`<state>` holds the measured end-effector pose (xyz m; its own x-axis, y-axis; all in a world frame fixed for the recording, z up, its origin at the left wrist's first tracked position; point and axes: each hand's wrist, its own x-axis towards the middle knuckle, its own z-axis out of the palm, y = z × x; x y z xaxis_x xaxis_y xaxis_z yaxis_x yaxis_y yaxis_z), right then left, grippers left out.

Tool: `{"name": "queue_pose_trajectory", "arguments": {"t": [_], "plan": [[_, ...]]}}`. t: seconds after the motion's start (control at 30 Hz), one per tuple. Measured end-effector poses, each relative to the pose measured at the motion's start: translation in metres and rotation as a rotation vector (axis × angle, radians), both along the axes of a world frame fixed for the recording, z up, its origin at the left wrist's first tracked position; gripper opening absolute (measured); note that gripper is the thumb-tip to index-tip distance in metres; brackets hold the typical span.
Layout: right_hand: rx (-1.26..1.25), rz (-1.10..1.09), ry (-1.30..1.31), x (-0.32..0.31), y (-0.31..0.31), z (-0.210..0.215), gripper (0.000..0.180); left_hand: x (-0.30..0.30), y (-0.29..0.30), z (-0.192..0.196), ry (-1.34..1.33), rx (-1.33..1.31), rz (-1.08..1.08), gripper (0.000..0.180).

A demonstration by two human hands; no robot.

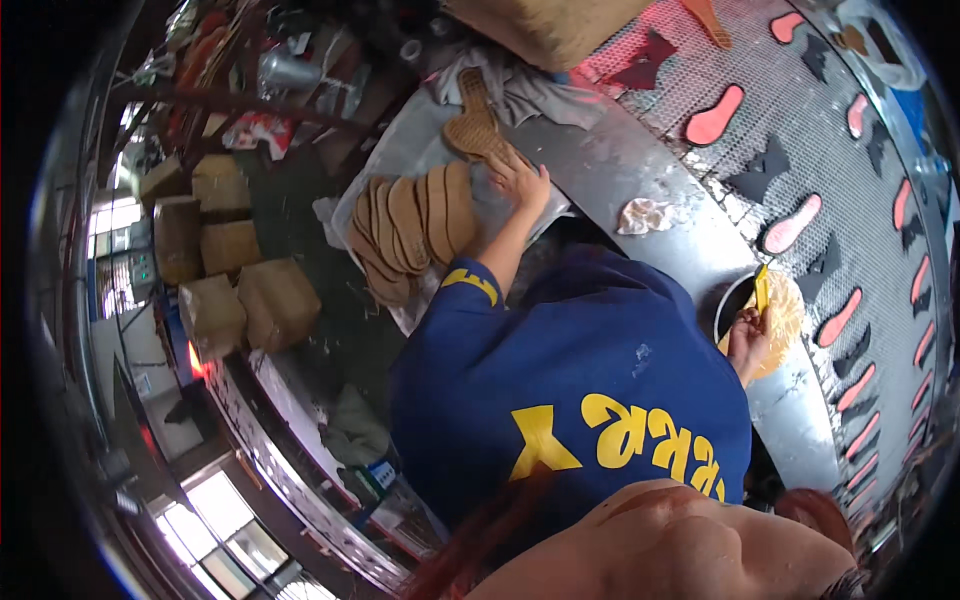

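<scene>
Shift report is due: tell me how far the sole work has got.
Looks done: pink soles lie on the mesh belt. In hand: the right hand holds a tan sole and yellow brush over the black pot; the left hand touches a woven sole. Left: the fanned stack beside it.

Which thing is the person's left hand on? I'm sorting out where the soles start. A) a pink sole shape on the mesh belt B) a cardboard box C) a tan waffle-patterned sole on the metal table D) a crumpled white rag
C: the left hand rests on the tan sole lying on the metal table, beside a fanned row of soles.
</scene>
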<state>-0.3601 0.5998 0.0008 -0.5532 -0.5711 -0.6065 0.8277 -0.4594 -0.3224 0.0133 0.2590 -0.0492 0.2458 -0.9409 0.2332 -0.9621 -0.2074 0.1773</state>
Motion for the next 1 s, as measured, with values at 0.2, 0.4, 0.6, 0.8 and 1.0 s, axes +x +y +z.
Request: {"name": "queue_pose_trajectory", "arguments": {"t": [0.2,0.4,0.6,0.8,1.0], "plan": [[-0.064,0.13,0.081,-0.009,-0.031,-0.007,0.023,0.032,-0.038,-0.025,0.307,0.354,0.403,0.085],[0.302,0.024,0.521,0.013,-0.033,0.03,0.024,0.054,-0.067,-0.053,1.618,0.318,0.298,0.031],[0.925,0.008,1.109,0.033,0.018,0.018,0.021,-0.052,0.008,0.03,1.655,0.361,0.18,0.049],[1.461,0.22,1.818,0.047,0.008,0.008,0.015,-0.136,0.07,0.127,1.825,0.906,-0.485,0.054],[1.537,0.361,1.832,0.049,0.009,-0.014,0.016,-0.153,0.097,0.168,1.9,1.364,-0.766,0.059]]}}
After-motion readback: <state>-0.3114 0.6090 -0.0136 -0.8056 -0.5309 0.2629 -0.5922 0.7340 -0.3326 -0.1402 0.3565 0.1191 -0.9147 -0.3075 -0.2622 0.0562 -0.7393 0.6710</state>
